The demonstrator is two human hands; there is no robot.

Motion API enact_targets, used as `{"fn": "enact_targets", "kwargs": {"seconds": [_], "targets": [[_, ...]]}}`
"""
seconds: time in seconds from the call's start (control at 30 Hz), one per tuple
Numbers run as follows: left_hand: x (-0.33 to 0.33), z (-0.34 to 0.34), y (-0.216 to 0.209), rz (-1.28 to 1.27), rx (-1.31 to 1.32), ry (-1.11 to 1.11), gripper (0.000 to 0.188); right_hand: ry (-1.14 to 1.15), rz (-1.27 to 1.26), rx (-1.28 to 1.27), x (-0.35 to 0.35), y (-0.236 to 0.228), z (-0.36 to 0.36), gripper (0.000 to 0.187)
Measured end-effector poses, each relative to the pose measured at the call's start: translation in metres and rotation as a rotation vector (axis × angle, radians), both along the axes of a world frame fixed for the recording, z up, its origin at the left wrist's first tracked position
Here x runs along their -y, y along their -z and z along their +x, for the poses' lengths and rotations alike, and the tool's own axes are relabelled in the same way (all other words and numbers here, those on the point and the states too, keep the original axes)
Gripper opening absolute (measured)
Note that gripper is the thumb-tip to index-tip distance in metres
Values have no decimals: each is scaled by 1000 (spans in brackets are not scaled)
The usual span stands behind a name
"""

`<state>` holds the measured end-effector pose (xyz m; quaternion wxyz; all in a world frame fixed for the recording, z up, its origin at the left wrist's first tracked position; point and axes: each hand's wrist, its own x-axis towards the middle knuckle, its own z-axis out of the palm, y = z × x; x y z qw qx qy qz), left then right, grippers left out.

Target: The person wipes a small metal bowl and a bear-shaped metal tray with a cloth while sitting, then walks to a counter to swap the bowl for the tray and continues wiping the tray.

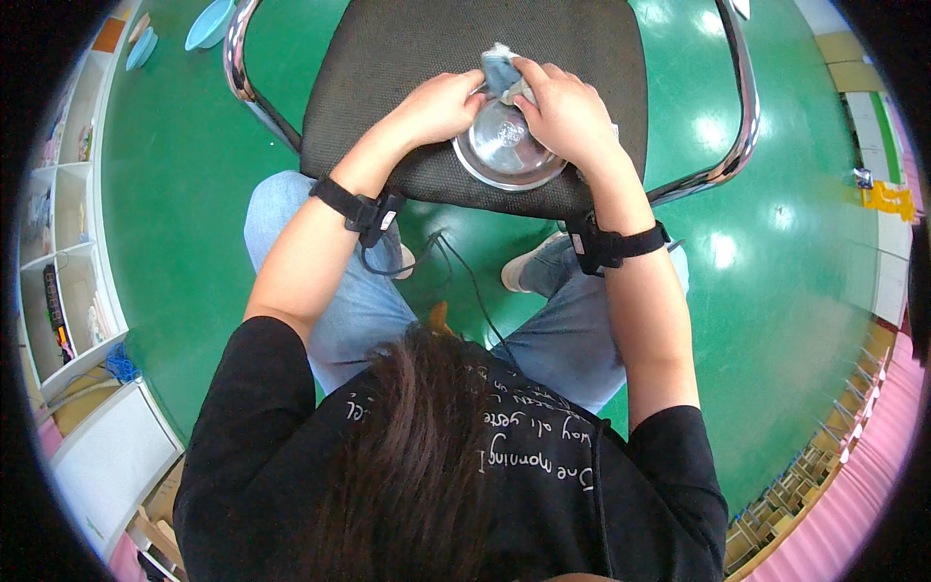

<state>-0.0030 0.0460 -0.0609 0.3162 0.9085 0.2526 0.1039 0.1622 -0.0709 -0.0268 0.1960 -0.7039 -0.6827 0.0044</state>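
Note:
A round, shiny metal bowl [506, 160] rests on the dark mesh seat of a chair [388, 48], near the edge closest to me. My left hand [441, 109] grips its far-left rim, fingers closed. In my right hand [570, 109] is a crumpled pale blue and white cloth [500, 74], pressed against the far side of the bowl. That hand covers part of the bowl's right side, and the cloth hides part of its far rim.
Curved chrome armrests [747, 126] flank the seat. Black straps with small boxes circle both wrists, and a dark cable [465, 267] hangs between my knees. White shelves [78, 213] line the left; blue basins [208, 24] sit at far left on the green floor. Small stacked chairs [795, 485] stand at lower right.

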Motion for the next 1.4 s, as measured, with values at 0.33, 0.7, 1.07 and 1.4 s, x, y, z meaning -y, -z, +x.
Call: {"fn": "enact_targets", "kwargs": {"seconds": [0.33, 0.7, 1.07, 1.4], "targets": [[15, -18, -8, -186, 34, -178, 51, -67, 34, 36, -12, -8, -24, 51], [46, -22, -22, -645, -76, -170, 27, 371, -370, -22, -6, -13, -7, 47], [34, -20, -6, -349, -48, -80, 31, -79, -72, 12, -11, -6, -16, 50], [33, -20, 1, -258, -54, -114, 31, -169, -3, 72, -16, -2, -23, 52]]}}
